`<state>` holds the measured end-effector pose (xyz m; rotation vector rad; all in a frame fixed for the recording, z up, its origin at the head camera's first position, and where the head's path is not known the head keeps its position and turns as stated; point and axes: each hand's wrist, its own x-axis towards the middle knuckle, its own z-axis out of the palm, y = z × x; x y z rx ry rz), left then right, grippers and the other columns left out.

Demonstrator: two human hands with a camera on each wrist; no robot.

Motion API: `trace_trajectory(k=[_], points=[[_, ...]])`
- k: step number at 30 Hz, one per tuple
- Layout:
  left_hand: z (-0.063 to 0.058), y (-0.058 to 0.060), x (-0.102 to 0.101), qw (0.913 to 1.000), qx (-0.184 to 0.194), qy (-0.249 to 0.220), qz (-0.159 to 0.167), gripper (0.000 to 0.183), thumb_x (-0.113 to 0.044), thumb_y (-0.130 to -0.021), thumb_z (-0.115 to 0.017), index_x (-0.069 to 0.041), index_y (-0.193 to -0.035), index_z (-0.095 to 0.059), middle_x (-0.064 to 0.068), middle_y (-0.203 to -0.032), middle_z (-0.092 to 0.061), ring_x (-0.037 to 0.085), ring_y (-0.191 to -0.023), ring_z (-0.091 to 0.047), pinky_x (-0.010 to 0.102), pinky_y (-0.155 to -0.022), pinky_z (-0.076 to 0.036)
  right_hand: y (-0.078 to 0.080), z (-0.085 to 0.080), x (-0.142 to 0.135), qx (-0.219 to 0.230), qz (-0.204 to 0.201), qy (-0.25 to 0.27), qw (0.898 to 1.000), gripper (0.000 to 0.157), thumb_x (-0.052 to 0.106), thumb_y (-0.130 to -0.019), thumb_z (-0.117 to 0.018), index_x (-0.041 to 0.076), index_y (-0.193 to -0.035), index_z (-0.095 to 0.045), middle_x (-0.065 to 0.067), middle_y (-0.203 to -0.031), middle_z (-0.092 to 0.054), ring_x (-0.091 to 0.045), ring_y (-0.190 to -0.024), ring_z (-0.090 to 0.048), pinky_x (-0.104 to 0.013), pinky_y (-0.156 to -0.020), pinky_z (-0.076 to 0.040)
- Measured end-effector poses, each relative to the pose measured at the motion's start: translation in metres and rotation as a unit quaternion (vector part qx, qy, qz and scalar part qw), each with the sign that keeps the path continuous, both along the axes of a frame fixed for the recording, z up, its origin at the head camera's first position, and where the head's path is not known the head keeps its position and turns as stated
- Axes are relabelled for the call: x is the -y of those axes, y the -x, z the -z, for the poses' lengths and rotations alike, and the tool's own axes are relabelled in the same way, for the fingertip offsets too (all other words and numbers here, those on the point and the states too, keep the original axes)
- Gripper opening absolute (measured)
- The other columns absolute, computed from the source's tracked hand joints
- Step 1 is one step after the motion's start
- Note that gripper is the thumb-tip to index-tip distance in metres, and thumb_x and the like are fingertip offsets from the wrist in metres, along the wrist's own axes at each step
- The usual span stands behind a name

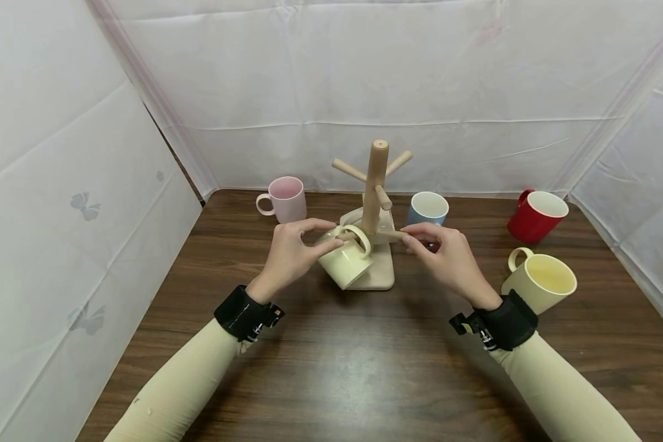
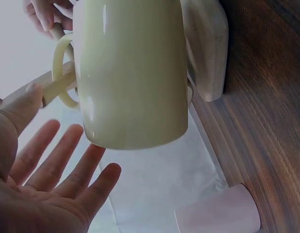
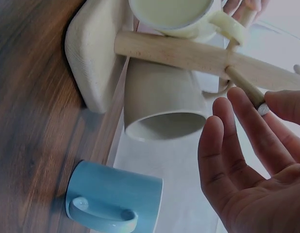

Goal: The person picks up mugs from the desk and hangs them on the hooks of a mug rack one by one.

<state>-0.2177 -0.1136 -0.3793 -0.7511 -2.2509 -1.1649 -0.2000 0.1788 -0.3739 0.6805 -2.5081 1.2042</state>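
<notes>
A wooden mug tree (image 1: 372,202) stands on its pale base (image 1: 383,276). A pale yellow mug (image 1: 344,265) hangs tilted by its handle on a lower left peg (image 2: 55,90). My left hand (image 1: 295,248) is at that peg, thumb touching its end, with the other fingers extended beneath, apart from the mug. My right hand (image 1: 442,255) pinches the end of a lower right peg (image 3: 247,90) between thumb and fingers. Behind the post, a cream mug (image 3: 159,94) hangs mouth sideways, mostly hidden in the head view.
A pink mug (image 1: 287,201) stands back left. Back right of the tree is a light blue mug (image 1: 422,215), partly behind my right hand. Further right are a red mug (image 1: 530,222) and a larger yellow mug (image 1: 533,291), close to my right wrist. White cloth (image 1: 320,80) encloses the wooden table (image 1: 331,368).
</notes>
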Motion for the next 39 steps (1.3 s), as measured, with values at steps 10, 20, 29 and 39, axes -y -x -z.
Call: trace_trajectory(k=[10, 20, 29, 39], points=[[-0.004, 0.002, 0.000, 0.9997, -0.008, 0.002, -0.025, 0.015, -0.025, -0.076, -0.076, -0.016, -0.088, -0.074, -0.008, -0.083, -0.069, 0.006, -0.059, -0.050, 0.030, -0.051, -0.042, -0.014, 0.004, 0.010, -0.013, 0.000, 0.024, 1.000, 0.019, 0.031, -0.090, -0.061, 0.021, -0.105, -0.066, 0.012, -0.086, -0.068, -0.005, -0.069, -0.061, -0.029, -0.054, -0.051], [0.000, 0.012, -0.001, 0.9987, -0.004, -0.005, -0.051, 0.015, -0.021, -0.076, -0.076, -0.014, -0.088, -0.074, -0.005, -0.084, -0.069, 0.000, -0.079, -0.060, 0.030, -0.061, -0.050, -0.025, 0.004, 0.022, -0.029, -0.006, 0.039, 0.999, 0.018, 0.026, -0.089, -0.063, 0.017, -0.104, -0.066, 0.007, -0.088, -0.069, -0.004, -0.070, -0.061, -0.029, -0.058, -0.052], [0.002, 0.016, -0.003, 0.9983, -0.005, -0.015, -0.056, 0.015, -0.019, -0.076, -0.075, -0.010, -0.088, -0.073, -0.004, -0.086, -0.070, 0.002, -0.084, -0.061, 0.030, -0.062, -0.051, -0.030, 0.007, 0.027, -0.024, -0.001, 0.049, 0.999, 0.017, 0.026, -0.088, -0.064, 0.016, -0.101, -0.067, 0.001, -0.084, -0.069, -0.005, -0.069, -0.061, -0.029, -0.058, -0.053], [0.003, 0.015, -0.002, 0.9984, -0.004, -0.010, -0.056, 0.016, -0.021, -0.077, -0.075, -0.013, -0.091, -0.074, -0.004, -0.087, -0.070, 0.002, -0.081, -0.060, 0.029, -0.058, -0.047, -0.030, 0.008, 0.027, -0.025, 0.000, 0.053, 0.998, 0.015, 0.027, -0.088, -0.064, 0.017, -0.099, -0.066, 0.004, -0.084, -0.069, -0.003, -0.071, -0.061, -0.026, -0.059, -0.052]])
